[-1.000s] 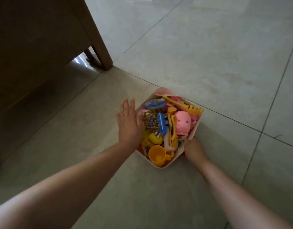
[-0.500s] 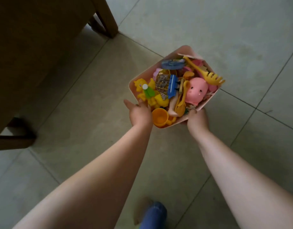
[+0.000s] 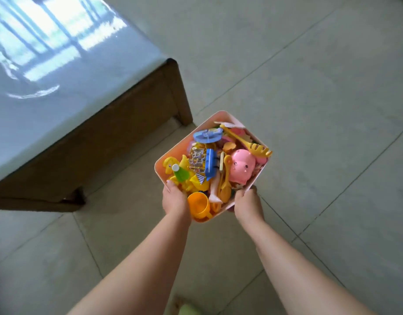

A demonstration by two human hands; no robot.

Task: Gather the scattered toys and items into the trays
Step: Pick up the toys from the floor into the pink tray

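Note:
A pink square tray (image 3: 173,148) heaped with toys hangs in the air above the tiled floor, held up by both hands. My left hand (image 3: 175,198) grips its near-left rim, thumb over the edge. My right hand (image 3: 247,204) grips the near-right rim. Inside lie a pink pig (image 3: 242,167), a yellow rake (image 3: 253,145), an orange cup (image 3: 198,204), a blue comb-like piece (image 3: 210,164), a blue disc (image 3: 207,135), yellow animal figures (image 3: 173,165) and several smaller bits.
A wooden table with a glossy pale top (image 3: 48,83) fills the upper left, its leg (image 3: 180,94) standing just beyond the tray. Grey floor tiles (image 3: 321,87) spread to the right and ahead. A foot in a green slipper (image 3: 188,309) shows at the bottom edge.
The tray went from resting on the floor to being lifted in both hands. My left hand moved from the toys to the rim. The view rose, showing the table top.

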